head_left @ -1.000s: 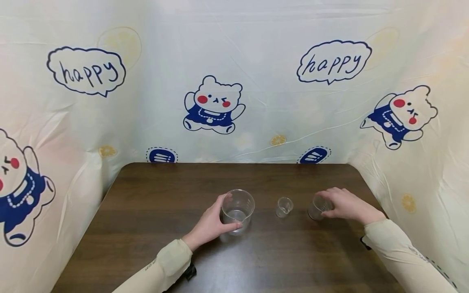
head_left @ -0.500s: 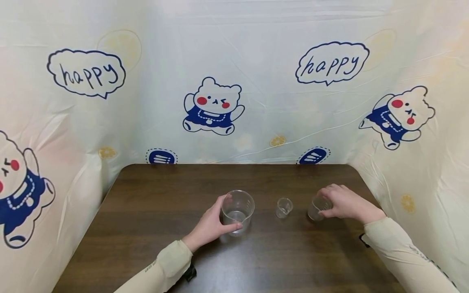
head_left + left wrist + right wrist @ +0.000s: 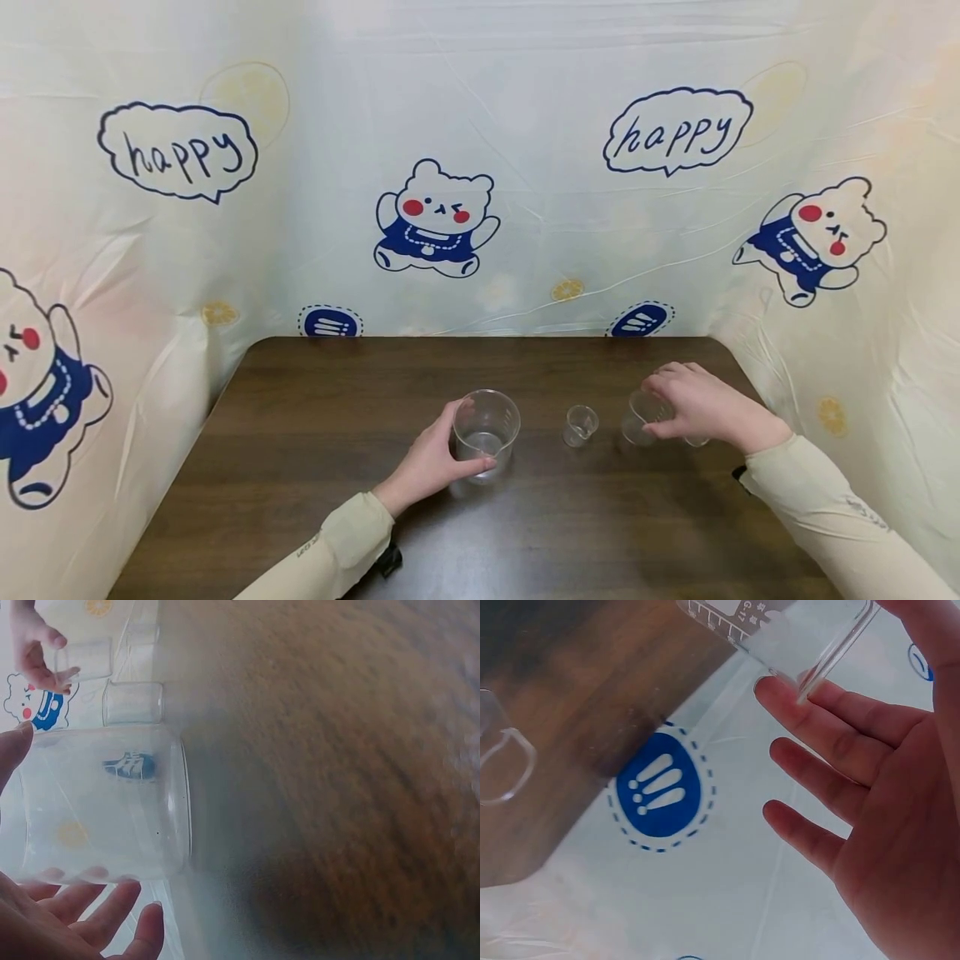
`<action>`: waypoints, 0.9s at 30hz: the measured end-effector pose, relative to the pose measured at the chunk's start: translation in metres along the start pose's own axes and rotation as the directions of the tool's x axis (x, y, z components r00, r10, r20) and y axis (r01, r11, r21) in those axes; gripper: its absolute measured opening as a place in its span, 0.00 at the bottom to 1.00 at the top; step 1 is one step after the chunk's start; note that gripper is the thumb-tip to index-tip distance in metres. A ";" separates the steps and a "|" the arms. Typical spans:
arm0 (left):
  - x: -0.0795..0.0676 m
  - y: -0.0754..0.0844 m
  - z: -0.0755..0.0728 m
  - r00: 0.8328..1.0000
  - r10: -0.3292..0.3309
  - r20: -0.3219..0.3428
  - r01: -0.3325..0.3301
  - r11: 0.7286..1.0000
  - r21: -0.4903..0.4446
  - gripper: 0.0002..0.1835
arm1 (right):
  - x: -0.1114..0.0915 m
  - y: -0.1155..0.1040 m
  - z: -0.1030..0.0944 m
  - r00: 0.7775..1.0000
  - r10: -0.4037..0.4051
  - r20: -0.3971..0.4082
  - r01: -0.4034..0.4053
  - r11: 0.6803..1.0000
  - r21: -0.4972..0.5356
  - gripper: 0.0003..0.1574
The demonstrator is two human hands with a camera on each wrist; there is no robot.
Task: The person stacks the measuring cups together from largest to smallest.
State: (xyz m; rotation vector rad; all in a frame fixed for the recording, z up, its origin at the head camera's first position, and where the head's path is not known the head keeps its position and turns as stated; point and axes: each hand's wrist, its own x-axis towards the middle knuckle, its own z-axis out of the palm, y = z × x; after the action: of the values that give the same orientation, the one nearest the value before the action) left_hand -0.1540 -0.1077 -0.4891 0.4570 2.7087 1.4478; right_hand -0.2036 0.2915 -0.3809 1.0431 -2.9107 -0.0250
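My left hand (image 3: pixel 427 458) grips a large clear glass beaker (image 3: pixel 498 429), thumb on the near side and fingers round the far side. The beaker (image 3: pixel 105 802) stands upright on the table. With thumb and fingertips my right hand (image 3: pixel 708 404) pinches a medium clear beaker (image 3: pixel 641 417) near its rim. In the left wrist view this medium beaker (image 3: pixel 86 660) hangs a little above the table. White graduation marks show on the medium beaker (image 3: pixel 739 626) in the right wrist view. Between the hands stands a small spouted beaker (image 3: pixel 581 427).
Beneath my right hand, part of another clear glass vessel (image 3: pixel 697 442) shows on the table; the hand hides most of it. The brown wooden table (image 3: pixel 300 517) ends at the back against a printed curtain (image 3: pixel 540 183), which also hangs at both sides.
My right hand has lifted the medium beaker and moved it slightly left. Part of a glass vessel has come into view beneath that hand. My left hand and the large beaker stay put.
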 end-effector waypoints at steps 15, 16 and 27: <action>0.000 -0.001 0.000 1.000 0.009 0.011 -0.009 1.000 0.007 0.51 | 0.015 -0.028 -0.032 0.991 -0.112 -0.075 0.109 0.993 -0.038 0.34; 0.000 -0.001 -0.001 1.000 0.012 0.014 -0.013 1.000 0.009 0.52 | 0.016 -0.030 -0.034 0.990 -0.119 -0.077 0.117 0.992 -0.038 0.34; 0.000 -0.001 -0.002 1.000 -0.010 0.029 0.009 1.000 0.014 0.52 | 0.034 -0.052 -0.053 0.976 -0.192 -0.104 0.187 0.981 -0.049 0.35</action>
State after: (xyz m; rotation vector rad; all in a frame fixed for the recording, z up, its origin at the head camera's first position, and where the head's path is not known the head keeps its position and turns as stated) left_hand -0.1544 -0.1100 -0.4894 0.4613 2.6959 1.4099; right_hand -0.1940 0.2299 -0.3280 1.2698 -2.6944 -0.0316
